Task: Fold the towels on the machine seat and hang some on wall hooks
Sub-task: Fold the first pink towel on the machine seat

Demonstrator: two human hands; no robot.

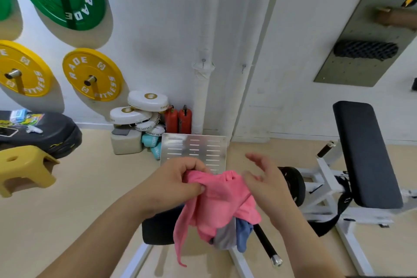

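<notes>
Here, pink towel [216, 207] hangs from grip of left hand [178, 179].

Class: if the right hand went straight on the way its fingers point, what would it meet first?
Probably the pink towel bunched just ahead of the right hand, gripped by the left hand. The topmost fingers might clear it toward the metal plate; depth is unclear.

A towel [216, 203] hangs between the left hand [178, 179] and right hand [265, 181], over the machine seat [158, 230]; a stool [24, 169] stands left; a bench [365, 153] right.
</notes>
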